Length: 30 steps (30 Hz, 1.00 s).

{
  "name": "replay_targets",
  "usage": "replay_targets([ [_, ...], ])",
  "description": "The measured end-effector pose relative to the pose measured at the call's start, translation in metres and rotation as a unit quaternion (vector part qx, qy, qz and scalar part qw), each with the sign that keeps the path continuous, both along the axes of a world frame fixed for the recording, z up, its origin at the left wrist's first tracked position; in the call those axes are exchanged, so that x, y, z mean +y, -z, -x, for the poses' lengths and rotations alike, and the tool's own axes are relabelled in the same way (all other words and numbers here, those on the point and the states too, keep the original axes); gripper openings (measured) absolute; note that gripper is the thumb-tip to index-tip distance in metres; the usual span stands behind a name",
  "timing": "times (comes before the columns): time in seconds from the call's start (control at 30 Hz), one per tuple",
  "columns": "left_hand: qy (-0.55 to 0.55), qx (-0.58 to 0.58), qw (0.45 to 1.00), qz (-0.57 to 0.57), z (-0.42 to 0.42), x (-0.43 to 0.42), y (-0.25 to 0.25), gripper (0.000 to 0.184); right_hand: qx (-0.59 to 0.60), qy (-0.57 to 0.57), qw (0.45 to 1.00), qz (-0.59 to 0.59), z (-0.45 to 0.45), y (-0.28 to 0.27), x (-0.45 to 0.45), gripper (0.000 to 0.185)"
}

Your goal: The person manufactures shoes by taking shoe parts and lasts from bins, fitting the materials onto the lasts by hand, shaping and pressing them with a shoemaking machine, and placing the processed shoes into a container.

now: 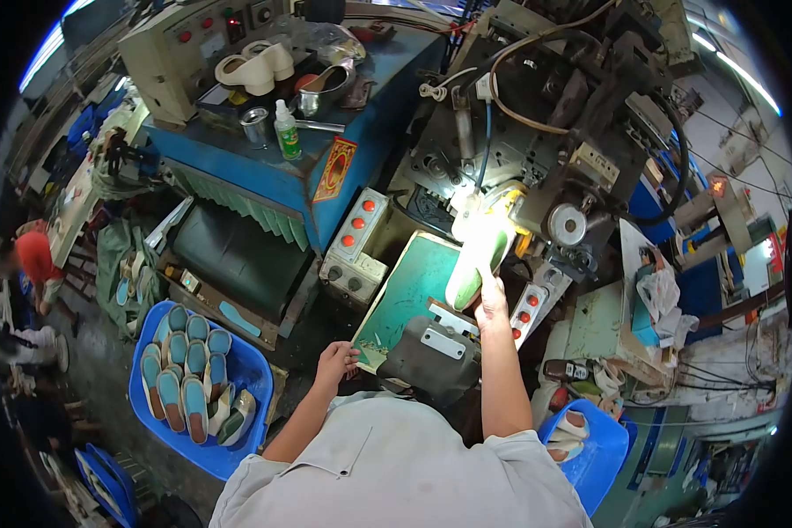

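My right hand point(491, 304) is closed around the near end of a shoe point(473, 275) with a green inside and a pale rim. The shoe's far end lies in strong lamp glare at the machine head point(493, 207), so whether it touches the machine is hidden. At the near left corner of a green tray point(418, 273), my left hand point(336, 359) has its fingers curled on the edge. Small scraps point(374, 345) lie in that corner beside the fingers.
To the left, a blue tub point(264, 387) holds several shoes. Another blue tub point(603, 458) with shoes stands at right. Boxes with red buttons point(358, 231) point(530, 308) flank the tray. A blue machine point(361, 158) carries a spray bottle point(287, 132) and a metal pot point(321, 97).
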<state>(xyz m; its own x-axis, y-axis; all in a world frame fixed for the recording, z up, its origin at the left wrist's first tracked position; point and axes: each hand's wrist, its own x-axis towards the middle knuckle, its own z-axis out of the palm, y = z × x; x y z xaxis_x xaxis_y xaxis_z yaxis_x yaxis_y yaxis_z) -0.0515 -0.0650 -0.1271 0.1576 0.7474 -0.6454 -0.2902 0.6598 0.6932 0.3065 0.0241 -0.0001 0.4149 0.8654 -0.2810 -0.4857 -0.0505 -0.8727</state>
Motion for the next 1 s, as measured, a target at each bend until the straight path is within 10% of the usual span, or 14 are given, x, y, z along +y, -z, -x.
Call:
replay_targets([
  [1.0, -0.123, 0.054, 0.979, -0.154, -0.064, -0.029, -0.045, 0.017, 0.048, -0.117, 0.992, 0.011, -0.015, -0.009, 0.000, 0.031],
])
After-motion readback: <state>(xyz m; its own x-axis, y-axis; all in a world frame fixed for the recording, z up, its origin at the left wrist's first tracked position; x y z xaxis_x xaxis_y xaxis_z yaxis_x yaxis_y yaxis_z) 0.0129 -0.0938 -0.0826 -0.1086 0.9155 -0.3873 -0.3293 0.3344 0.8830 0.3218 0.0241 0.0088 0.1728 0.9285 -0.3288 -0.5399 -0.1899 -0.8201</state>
